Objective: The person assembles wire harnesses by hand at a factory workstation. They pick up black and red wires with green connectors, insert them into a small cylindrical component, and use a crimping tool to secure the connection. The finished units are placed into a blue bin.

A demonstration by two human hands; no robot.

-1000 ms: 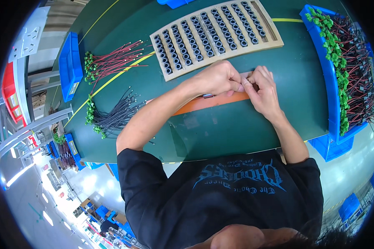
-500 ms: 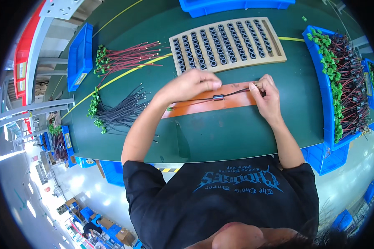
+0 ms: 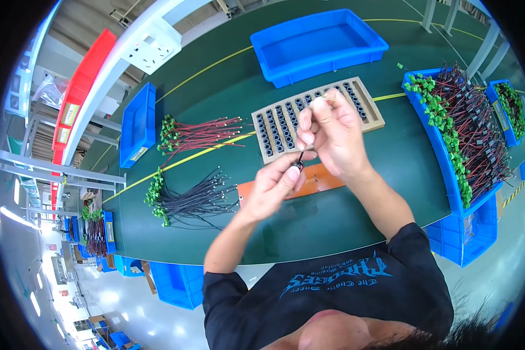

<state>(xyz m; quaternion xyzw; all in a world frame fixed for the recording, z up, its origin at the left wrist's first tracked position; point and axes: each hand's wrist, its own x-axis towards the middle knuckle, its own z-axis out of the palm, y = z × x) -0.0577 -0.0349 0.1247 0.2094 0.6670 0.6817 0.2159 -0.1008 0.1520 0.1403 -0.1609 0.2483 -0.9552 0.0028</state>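
Note:
Just above the orange mat (image 3: 324,181), my left hand (image 3: 269,185) is closed around a small black ferrite core (image 3: 299,165). A short dark cable stretch runs up from this core to my right hand (image 3: 335,135), whose fingers pinch the cable's far end, with pale tips poking out near the thumb. My palms and fingers hide the rest of the cable. Behind my hands lies a light wooden tray (image 3: 265,153) with rows of black ring-shaped cores (image 3: 279,123); my right hand covers part of it.
To the left lie red wires (image 3: 207,133) and black wires (image 3: 195,195), both with green connectors. Blue bins stand at the back (image 3: 286,74) and far left (image 3: 137,131). At right, a blue bin (image 3: 446,153) holds many finished-looking cables with green connectors.
Both hands have lifted the cable and core off the orange mat and come closer together. My left hand now grips the core. The view has shifted, showing more of the back bin.

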